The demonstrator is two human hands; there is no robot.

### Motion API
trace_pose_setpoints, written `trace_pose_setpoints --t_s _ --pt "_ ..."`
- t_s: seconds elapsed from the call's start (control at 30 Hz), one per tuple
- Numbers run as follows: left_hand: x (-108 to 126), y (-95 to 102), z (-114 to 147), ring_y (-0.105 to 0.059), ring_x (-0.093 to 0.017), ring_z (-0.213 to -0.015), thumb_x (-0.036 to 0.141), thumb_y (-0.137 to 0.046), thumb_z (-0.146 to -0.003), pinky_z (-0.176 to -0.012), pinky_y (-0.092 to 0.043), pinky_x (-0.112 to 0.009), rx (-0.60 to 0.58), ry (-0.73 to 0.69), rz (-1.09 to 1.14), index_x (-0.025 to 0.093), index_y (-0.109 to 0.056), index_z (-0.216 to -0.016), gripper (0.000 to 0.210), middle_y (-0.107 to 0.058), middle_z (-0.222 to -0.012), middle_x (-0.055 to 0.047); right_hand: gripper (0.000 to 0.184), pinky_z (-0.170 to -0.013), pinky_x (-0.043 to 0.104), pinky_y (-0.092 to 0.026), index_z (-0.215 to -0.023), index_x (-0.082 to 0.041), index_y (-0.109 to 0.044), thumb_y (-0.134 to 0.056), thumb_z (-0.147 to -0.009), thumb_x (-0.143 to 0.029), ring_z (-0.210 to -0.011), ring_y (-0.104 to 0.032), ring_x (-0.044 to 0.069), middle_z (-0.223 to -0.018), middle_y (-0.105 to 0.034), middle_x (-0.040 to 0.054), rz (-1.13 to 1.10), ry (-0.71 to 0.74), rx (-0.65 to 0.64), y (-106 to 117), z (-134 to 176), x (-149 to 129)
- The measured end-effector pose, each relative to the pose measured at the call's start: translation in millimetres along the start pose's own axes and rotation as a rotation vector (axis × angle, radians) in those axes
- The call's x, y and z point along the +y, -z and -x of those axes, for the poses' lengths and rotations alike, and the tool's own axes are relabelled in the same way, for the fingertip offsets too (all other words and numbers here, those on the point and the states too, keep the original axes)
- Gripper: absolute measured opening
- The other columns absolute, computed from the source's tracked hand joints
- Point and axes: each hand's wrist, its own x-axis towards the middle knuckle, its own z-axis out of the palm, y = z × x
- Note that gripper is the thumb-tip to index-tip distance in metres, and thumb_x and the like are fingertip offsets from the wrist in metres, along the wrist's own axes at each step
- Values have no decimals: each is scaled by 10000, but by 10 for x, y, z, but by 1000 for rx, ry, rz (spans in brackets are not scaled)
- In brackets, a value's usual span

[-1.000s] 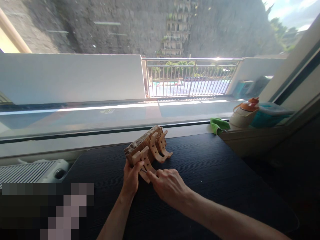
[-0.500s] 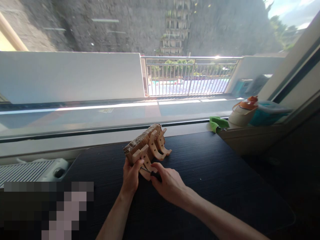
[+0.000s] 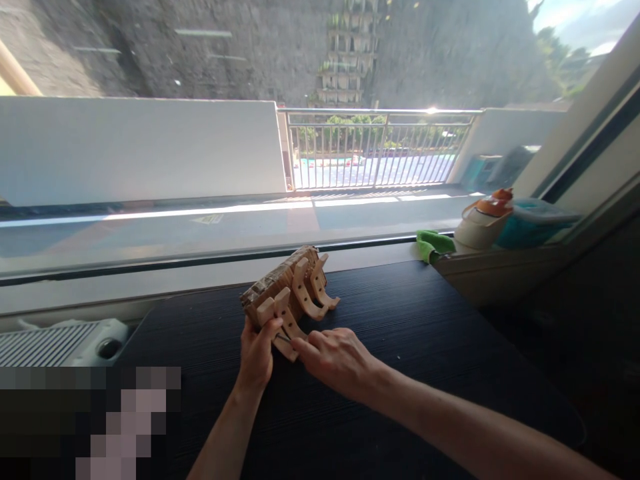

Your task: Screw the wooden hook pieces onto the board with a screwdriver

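A block of layered brown cardboard [image 3: 277, 283], its top covered with shiny tape, is tilted above the dark table. Curved pale wooden hooks [image 3: 303, 293] with small dark holes sit along its near face. My left hand [image 3: 257, 353] is closed around the block's left end, thumb pressed on the wood near the left hooks. In my right hand [image 3: 333, 353] is a screwdriver [image 3: 284, 338]; its thin metal shaft points left toward a left hook, close to my left thumb. The fingers now hide its dark handle, and I cannot tell whether the tip sits in a screw.
The dark table [image 3: 400, 320] stands against a window sill. A green cloth [image 3: 434, 245], a cream jug with an orange top [image 3: 483, 220] and a teal container [image 3: 535, 223] are on the sill at right. A white slatted appliance [image 3: 65, 340] is at left.
My right hand has turned over the screwdriver, fingers now folded so the dark handle no longer shows. The block and my left hand appear slightly farther left as the whole view shifts.
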Motion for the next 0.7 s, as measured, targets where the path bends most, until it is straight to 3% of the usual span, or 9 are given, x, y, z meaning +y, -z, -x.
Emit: trace_pose_setpoints --t_s 0.1,0.27,0.33,0.43,0.57,0.63,0.7 --pt "3 -14 -1 -609 -139 -795 249 -726 -565 -747 -469 -256 17 -5 -1 223 -601 -968 423 -664 -874 30 250 -593 240 -419 -1076 -196 -621 -446 -898 -207 -676 -625 136 -816 -681 27 -237 -173 60 -115 16 -38" --pt "15 0 9 -618 -156 -811 251 -724 -571 -750 -472 -271 -1 -7 -38 207 -613 -977 424 -662 -883 16 274 -753 239 -474 -1021 -148 -678 -502 -877 -300 -840 -653 154 -920 -718 56 -873 -701 231 -278 29 -201" --pt "13 9 12 -619 -156 -802 256 -728 -569 -739 -472 -270 -7 -5 -43 209 -612 -990 440 -660 -882 17 281 -756 242 -476 -1000 -152 -689 -506 -873 -322 -850 -650 161 -909 -720 51 -941 -769 215 -262 25 -203" --pt "8 10 18 -616 -150 -771 261 -738 -563 -718 -469 -268 -13 2 -34 208 -611 -991 449 -660 -864 18 279 -726 241 -471 -1050 -186 -674 -510 -868 -318 -826 -651 162 -916 -714 42 -765 -648 102 -139 20 -135" --pt "14 -18 27 -610 -146 -808 246 -745 -552 -761 -462 -271 -2 1 -4 213 -607 -982 454 -665 -885 22 309 -628 230 -441 -1156 -241 -603 -484 -871 -220 -724 -639 148 -885 -684 39 -231 -235 -60 54 -8 -74" --pt "18 -34 29 -609 -148 -829 236 -748 -542 -783 -460 -274 13 4 7 213 -605 -976 457 -665 -891 23 348 -582 223 -419 -1208 -230 -554 -450 -882 -170 -686 -626 139 -867 -668 49 -65 -81 -85 90 -31 -82" --pt "17 -42 26 -611 -152 -838 236 -744 -545 -793 -461 -280 25 8 12 213 -601 -982 460 -666 -895 21 361 -570 225 -413 -1227 -197 -530 -442 -881 -147 -681 -622 141 -855 -663 63 -11 -24 -69 75 -45 -99"
